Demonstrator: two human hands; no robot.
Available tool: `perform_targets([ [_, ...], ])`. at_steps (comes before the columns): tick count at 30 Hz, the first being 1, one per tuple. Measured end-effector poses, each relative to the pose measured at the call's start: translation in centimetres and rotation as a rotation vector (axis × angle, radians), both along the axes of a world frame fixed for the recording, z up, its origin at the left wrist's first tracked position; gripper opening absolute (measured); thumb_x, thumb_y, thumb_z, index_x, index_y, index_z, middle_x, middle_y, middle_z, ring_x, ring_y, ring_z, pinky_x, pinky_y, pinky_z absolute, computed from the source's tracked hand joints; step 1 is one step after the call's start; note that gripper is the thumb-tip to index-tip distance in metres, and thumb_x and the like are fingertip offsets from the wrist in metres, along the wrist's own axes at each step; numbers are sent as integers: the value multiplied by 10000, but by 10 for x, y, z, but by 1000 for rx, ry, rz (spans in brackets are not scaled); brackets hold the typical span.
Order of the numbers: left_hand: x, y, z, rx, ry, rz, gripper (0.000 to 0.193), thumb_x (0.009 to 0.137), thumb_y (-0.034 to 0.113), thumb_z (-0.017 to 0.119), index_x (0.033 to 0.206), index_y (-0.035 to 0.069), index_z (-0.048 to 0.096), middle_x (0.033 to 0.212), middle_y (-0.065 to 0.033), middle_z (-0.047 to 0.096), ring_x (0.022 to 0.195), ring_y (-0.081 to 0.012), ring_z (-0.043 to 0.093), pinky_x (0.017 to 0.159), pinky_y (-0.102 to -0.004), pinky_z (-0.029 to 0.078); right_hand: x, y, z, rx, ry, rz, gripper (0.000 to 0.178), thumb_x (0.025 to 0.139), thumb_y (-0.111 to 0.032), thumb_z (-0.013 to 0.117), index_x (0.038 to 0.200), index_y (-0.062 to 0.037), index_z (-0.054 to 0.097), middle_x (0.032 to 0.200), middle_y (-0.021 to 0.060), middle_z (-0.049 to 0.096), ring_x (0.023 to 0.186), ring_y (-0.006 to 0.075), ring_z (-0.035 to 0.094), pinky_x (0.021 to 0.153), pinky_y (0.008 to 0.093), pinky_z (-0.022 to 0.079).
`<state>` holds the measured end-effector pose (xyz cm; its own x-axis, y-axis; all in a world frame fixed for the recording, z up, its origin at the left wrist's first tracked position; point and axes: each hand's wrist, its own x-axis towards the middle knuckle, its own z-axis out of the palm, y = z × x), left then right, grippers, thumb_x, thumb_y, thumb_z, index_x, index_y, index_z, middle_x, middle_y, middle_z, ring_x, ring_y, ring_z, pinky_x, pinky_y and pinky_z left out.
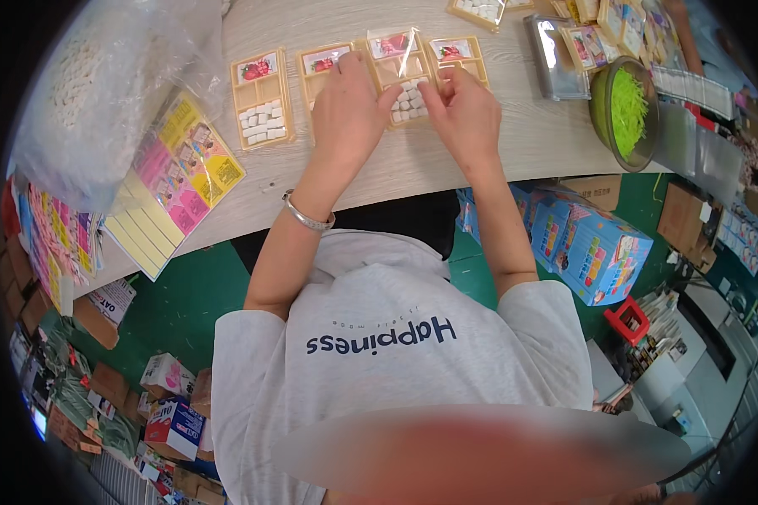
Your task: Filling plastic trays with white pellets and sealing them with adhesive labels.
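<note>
Several pale yellow compartment trays stand in a row on the table. Each has a strawberry-picture card in its top section. The leftmost tray holds small white pieces in its lower section. Beside it, the second tray is partly covered by my left hand. Between my hands is the third tray, with white pieces and a shiny clear cover over its top part. My left thumb and my right hand grip its sides, fingers curled. Behind my right hand, the fourth tray is partly hidden.
A big clear bag of white pieces stands at the left, beside colourful printed sheets. To the right are a clear plastic box, a bowl of green shreds and piled cards. Blue boxes sit below the table edge.
</note>
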<state>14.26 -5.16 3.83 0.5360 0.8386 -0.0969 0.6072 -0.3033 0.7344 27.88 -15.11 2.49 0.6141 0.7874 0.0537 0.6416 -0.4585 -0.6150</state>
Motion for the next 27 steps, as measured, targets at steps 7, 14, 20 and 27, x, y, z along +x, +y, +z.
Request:
perform_targets([
  [7,18,0,-29,549,102,-281,658,881,329,742,1439,66,513,1468,-177,471,1317,-359,492,1076,-519,388,53,-16,12,154,-348,-124,255,871,-302,782,993,-87,721,821,83,669,693,269,676,626,385,532],
  [14,29,-16,-45,558,177,-375,837,879,580,647,1539,113,430,1623,-127,335,1526,-312,239,1191,-632,159,175,-49,24,-155,-258,-229,246,858,-283,803,1004,-84,803,762,65,737,662,135,676,608,278,510],
  [20,20,-11,-39,542,237,-459,847,899,568,638,1570,116,387,1651,-130,293,1549,-319,197,1203,-634,136,199,-52,12,-128,100,-189,301,856,-368,704,946,-100,808,717,50,734,633,185,685,642,337,528],
  [27,25,-14,-19,584,162,-391,719,919,506,665,1485,96,497,1549,-137,447,1478,-335,337,1179,-614,214,191,-49,8,-206,-162,-195,270,892,-325,647,940,-101,790,787,88,747,745,283,717,696,379,547],
])
